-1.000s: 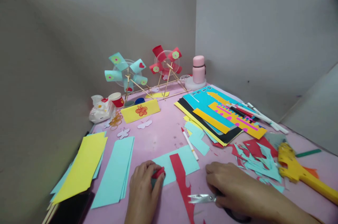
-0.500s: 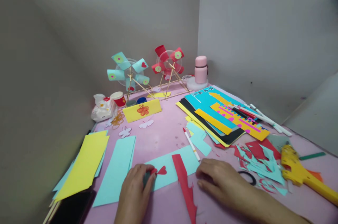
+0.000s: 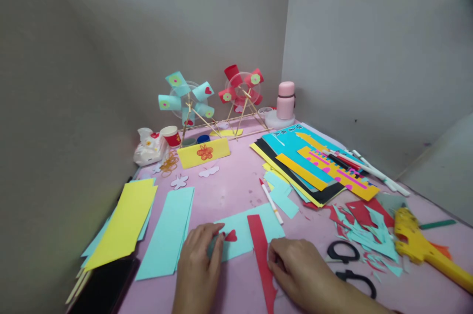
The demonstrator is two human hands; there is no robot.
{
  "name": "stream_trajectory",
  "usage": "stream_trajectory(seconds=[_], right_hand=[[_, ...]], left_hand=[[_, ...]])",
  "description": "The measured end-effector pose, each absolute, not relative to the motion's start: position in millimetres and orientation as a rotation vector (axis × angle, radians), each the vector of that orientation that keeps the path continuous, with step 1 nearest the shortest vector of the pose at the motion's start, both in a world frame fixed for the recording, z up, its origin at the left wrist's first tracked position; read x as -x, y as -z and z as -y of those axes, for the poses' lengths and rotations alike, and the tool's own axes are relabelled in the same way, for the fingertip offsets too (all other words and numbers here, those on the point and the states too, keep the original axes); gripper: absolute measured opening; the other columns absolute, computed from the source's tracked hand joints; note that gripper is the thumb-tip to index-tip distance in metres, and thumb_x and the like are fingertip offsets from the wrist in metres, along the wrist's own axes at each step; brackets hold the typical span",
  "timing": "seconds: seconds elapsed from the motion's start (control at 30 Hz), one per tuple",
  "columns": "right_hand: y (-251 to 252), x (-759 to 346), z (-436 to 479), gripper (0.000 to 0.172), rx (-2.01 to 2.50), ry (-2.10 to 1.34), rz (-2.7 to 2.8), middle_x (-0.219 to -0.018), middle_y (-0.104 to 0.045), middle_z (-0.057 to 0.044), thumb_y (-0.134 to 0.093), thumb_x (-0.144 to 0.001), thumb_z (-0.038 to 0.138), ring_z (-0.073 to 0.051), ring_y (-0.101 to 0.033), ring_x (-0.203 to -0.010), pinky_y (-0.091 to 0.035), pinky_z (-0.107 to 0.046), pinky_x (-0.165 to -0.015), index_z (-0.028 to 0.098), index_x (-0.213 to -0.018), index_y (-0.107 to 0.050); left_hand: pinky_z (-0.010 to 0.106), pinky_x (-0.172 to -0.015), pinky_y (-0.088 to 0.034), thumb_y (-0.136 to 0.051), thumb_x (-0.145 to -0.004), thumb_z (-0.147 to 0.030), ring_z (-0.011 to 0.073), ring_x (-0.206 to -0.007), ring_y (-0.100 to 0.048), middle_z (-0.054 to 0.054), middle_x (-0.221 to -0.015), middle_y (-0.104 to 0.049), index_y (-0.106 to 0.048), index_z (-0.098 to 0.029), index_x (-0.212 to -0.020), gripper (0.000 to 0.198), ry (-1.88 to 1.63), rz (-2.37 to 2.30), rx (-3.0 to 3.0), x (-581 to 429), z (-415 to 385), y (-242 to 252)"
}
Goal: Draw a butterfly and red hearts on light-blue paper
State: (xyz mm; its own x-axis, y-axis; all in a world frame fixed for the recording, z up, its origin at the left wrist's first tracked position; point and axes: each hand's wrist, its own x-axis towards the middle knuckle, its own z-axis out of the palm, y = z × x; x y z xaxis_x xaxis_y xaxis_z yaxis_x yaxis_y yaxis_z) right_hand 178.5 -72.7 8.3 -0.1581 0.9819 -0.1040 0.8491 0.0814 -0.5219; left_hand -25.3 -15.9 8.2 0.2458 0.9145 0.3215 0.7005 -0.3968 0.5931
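My left hand (image 3: 201,262) rests on the left end of a light blue paper strip (image 3: 236,232), thumb and index finger spread apart. Close to those fingertips a small red paper heart (image 3: 231,236) lies on the blue strip. My right hand (image 3: 297,267) is closed, its curled fingertips at the right edge of a long red paper strip (image 3: 260,245) with a ragged lower part. The red strip crosses over the right half of the blue one. Black-handled scissors (image 3: 343,252) lie right of my right hand, partly hidden by it.
Light blue strips (image 3: 166,235), yellow paper (image 3: 120,225) and a dark phone-like object (image 3: 105,287) lie left. Right are a red-tipped marker (image 3: 271,201), paper scraps (image 3: 365,230) and a yellow glue gun (image 3: 406,235). Two paper-bladed wheels (image 3: 188,102) and a pink bottle (image 3: 286,102) stand behind.
My right hand has moved left to the red strip, uncovering more of the scissors. My left thumb and index finger have spread apart beside the heart. The view has shifted slightly.
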Motion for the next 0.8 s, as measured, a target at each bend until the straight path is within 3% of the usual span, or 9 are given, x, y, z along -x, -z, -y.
stream_trajectory(seconds=[0.2, 0.33, 0.43, 0.53, 0.8], right_hand=[[-10, -183, 70, 0.016, 1.340, -1.321, 1.479, -0.061, -0.049, 0.002, -0.052, -0.077, 0.030, -0.013, -0.045, -0.057, -0.035, -0.023, -0.054, 0.018, -0.067, -0.049], [-12, -181, 68, 0.026, 1.250, -1.444, 1.291, -0.057, -0.044, 0.005, -0.057, -0.077, 0.040, -0.011, -0.040, -0.052, -0.031, -0.022, -0.050, 0.017, -0.069, -0.049], [-7, -181, 68, 0.034, 1.171, -1.609, 1.147, -0.055, -0.047, 0.006, -0.062, -0.074, 0.049, -0.008, -0.041, -0.046, -0.032, -0.020, -0.045, 0.017, -0.070, -0.049], [-1, -182, 67, 0.041, 1.072, -1.716, 1.044, -0.057, -0.053, 0.004, -0.068, -0.069, 0.052, -0.006, -0.044, -0.043, -0.033, -0.019, -0.043, 0.016, -0.072, -0.051], [2, -182, 68, 0.042, 0.930, -1.908, 0.891, -0.055, -0.060, 0.002, -0.077, -0.065, 0.049, -0.002, -0.045, -0.036, -0.027, -0.012, -0.035, 0.012, -0.072, -0.056]], left_hand=[[0.030, -0.082, -0.047, -0.055, -0.084, -0.038, 0.0208, -0.094, -0.062, 0.005, -0.099, -0.069, -0.064, -0.024, -0.101, 0.024, -0.807, -1.184, -1.746, -1, 40, -6], [0.023, -0.060, -0.045, -0.064, -0.078, -0.039, 0.0151, -0.066, -0.060, 0.003, -0.076, -0.069, -0.069, -0.018, -0.091, 0.025, -0.721, -0.952, -1.172, -14, 46, -5], [0.019, -0.055, -0.040, -0.072, -0.072, -0.037, 0.0102, -0.055, -0.055, 0.001, -0.061, -0.065, -0.070, -0.014, -0.080, 0.025, -0.665, -0.895, -0.902, -15, 45, -2], [0.018, -0.052, -0.040, -0.075, -0.069, -0.037, 0.0092, -0.054, -0.054, 0.002, -0.061, -0.064, -0.070, -0.013, -0.075, 0.026, -0.635, -0.821, -0.744, -14, 44, 1], [0.016, -0.051, -0.042, -0.077, -0.067, -0.038, 0.0084, -0.051, -0.058, 0.002, -0.062, -0.065, -0.068, -0.016, -0.083, 0.029, -0.583, -0.700, -0.631, -18, 48, -2]])
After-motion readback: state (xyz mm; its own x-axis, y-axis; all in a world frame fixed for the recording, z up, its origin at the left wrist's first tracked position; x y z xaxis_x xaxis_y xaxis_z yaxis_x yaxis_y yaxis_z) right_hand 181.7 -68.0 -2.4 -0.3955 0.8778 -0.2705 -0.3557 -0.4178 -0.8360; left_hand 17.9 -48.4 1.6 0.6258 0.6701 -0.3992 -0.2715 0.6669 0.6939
